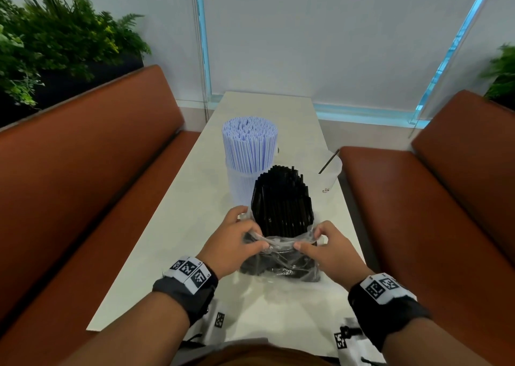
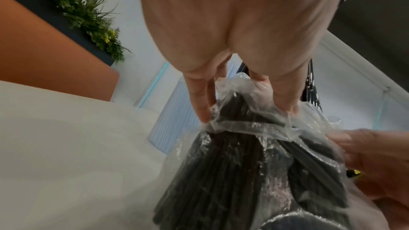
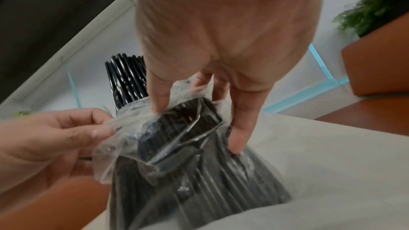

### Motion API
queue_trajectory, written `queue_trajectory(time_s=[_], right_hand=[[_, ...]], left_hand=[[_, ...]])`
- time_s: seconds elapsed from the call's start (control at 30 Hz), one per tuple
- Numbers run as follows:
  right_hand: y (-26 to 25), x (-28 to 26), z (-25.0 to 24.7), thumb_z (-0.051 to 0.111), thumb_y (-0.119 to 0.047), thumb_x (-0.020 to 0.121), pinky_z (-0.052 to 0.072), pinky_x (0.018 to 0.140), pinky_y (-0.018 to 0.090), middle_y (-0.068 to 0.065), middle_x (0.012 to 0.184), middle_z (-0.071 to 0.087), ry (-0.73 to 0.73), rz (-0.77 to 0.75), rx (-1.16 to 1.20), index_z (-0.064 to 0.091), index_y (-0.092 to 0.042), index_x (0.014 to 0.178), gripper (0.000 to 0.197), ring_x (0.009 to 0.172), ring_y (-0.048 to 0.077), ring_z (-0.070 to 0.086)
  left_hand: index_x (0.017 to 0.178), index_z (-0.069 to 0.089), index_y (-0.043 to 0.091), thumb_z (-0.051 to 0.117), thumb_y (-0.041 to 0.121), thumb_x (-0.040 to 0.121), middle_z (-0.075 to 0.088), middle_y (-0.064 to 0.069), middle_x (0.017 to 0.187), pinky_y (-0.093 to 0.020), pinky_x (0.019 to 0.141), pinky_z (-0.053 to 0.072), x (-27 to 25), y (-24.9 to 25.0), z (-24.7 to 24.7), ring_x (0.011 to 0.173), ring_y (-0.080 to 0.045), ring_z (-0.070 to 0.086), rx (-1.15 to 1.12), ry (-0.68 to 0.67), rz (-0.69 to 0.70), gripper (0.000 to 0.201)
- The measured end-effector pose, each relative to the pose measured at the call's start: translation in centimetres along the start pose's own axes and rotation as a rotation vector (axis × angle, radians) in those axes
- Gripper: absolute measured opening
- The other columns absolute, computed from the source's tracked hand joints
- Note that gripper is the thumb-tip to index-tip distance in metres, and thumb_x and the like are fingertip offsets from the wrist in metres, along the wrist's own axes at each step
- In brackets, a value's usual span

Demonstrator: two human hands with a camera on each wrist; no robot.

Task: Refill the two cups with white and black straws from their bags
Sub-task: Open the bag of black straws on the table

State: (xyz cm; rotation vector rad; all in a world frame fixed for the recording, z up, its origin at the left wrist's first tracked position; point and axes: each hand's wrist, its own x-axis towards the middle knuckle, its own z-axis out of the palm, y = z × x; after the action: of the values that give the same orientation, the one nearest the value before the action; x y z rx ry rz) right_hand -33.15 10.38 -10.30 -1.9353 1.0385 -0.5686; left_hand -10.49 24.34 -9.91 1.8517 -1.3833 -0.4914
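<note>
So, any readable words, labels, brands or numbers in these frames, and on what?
No readable text.
Wristbands: square coded markers only, no words.
White tags at the near table edge: the same markers.
Translucent cup: small red mark, too small to read.
Straw bag: no print visible.

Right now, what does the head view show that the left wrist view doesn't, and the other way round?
Only the head view shows the nearly empty cup with one black straw, on the table's right edge, and both wristbands. Only the left wrist view shows, close up, the left hand with its fingertips pinching the film. Both show the clear bag of black straws, the right hand on it, and the white straws behind.
</note>
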Motion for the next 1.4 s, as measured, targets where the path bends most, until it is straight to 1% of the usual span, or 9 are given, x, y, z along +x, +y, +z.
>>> queue_trajectory(time_s=[0.13, 0.27, 0.47, 0.63, 0.73, 0.87, 1.03, 1.17, 1.4], right_hand=[[-3.3, 0.1, -0.4, 0.065, -0.063, 0.077, 0.044, 0.047, 0.024, -0.013, 0.056, 0.060, 0.029, -0.039, 0.165, 0.044, -0.033, 0.080, 0.036, 0.045, 0.005, 0.053], [-8.5, 0.5, -2.4, 0.051, -0.091, 0.065, 0.044, 0.063, 0.022, -0.017, 0.075, 0.060, 0.159, -0.089, 0.024, 0.047, -0.033, 0.091, 0.064, 0.066, -0.001, 0.056], [-14.5, 1.0, -6.4, 0.037, -0.096, 0.068, 0.042, 0.076, 0.034, -0.014, 0.096, 0.066, 0.118, -0.088, -0.123, 0.061, -0.030, 0.107, 0.080, 0.091, 0.004, 0.061], [-11.3, 1.5, -4.1, 0.024, -0.096, 0.070, 0.032, 0.104, 0.058, -0.009, 0.125, 0.060, -0.058, 0.128, -0.609, 0.054, -0.039, 0.123, 0.083, 0.124, 0.024, 0.052], [-6.5, 0.8, -0.9, 0.029, -0.083, 0.088, 0.024, 0.115, 0.057, 0.005, 0.149, 0.046, -0.342, 0.248, -0.754, 0.038, -0.041, 0.144, 0.070, 0.138, 0.033, 0.040], [-4.2, 0.8, 0.8, 0.034, -0.062, 0.101, 0.028, 0.114, 0.051, 0.007, 0.151, 0.042, -0.384, 0.176, -0.642, 0.034, -0.037, 0.144, 0.050, 0.137, 0.033, 0.039], [-3.5, 1.8, 2.1, 0.040, -0.040, 0.101, 0.030, 0.114, 0.049, 0.010, 0.156, 0.037, -0.379, 0.065, -0.705, 0.046, -0.023, 0.141, 0.043, 0.136, 0.035, 0.040], [-3.0, 1.7, 2.2, 0.040, -0.022, 0.102, 0.026, 0.117, 0.045, 0.006, 0.160, 0.036, -0.374, -0.024, -0.713, 0.049, -0.009, 0.145, 0.046, 0.139, 0.028, 0.038], [-4.0, 2.7, 2.0, 0.042, -0.026, 0.093, 0.038, 0.106, 0.043, 0.007, 0.132, 0.061, -0.442, 0.024, -0.643, 0.058, -0.022, 0.127, 0.038, 0.121, 0.030, 0.054]], left_hand=[[0.086, 0.064, 0.045, 0.079, 0.048, 0.080, 0.031, 0.036, 0.125, -0.030, 0.099, 0.047, 0.1, 2.4, -0.8, 0.121, 0.015, 0.039, -0.049, 0.061, 0.051, 0.016], [0.088, 0.065, 0.043, 0.078, 0.051, 0.078, 0.028, 0.038, 0.120, -0.021, 0.092, 0.047, 0.0, 6.5, -1.6, 0.115, 0.025, 0.032, -0.097, 0.122, 0.095, 0.018], [0.109, 0.064, 0.054, 0.066, 0.065, 0.076, 0.045, 0.014, 0.112, -0.017, 0.092, 0.048, -1.3, 11.2, -3.2, 0.103, 0.008, 0.052, -0.174, 0.040, 0.155, 0.034], [0.132, 0.055, 0.049, 0.066, 0.057, 0.088, 0.063, 0.010, 0.110, -0.016, 0.082, 0.050, -2.6, 10.4, -3.3, 0.090, -0.002, 0.063, 0.068, -0.324, 0.055, 0.046], [0.131, 0.058, 0.032, 0.060, 0.062, 0.089, 0.069, 0.006, 0.108, -0.032, 0.085, 0.054, -3.0, 9.1, -3.7, 0.091, -0.011, 0.064, 0.437, -0.588, -0.026, 0.051], [0.122, 0.061, 0.032, 0.055, 0.064, 0.089, 0.066, 0.011, 0.100, -0.033, 0.081, 0.054, -1.5, 8.1, -3.9, 0.089, -0.008, 0.062, 0.462, -0.393, 0.059, 0.047], [0.153, 0.031, 0.026, 0.042, 0.063, 0.096, 0.031, 0.003, 0.157, -0.034, 0.115, 0.027, 0.9, 5.2, 0.1, 0.143, -0.015, 0.026, 0.537, -0.337, 0.306, 0.068], [0.159, 0.014, 0.024, 0.022, 0.069, 0.099, 0.003, 0.004, 0.168, -0.052, 0.122, 0.009, 0.2, 1.0, 2.7, 0.154, -0.016, -0.006, 0.644, -0.452, 0.201, 0.076], [0.153, 0.033, 0.021, 0.031, 0.054, 0.102, 0.030, -0.001, 0.159, -0.054, 0.122, 0.006, 2.1, 2.4, 1.5, 0.148, -0.021, 0.022, 0.709, -0.480, 0.202, 0.061]])
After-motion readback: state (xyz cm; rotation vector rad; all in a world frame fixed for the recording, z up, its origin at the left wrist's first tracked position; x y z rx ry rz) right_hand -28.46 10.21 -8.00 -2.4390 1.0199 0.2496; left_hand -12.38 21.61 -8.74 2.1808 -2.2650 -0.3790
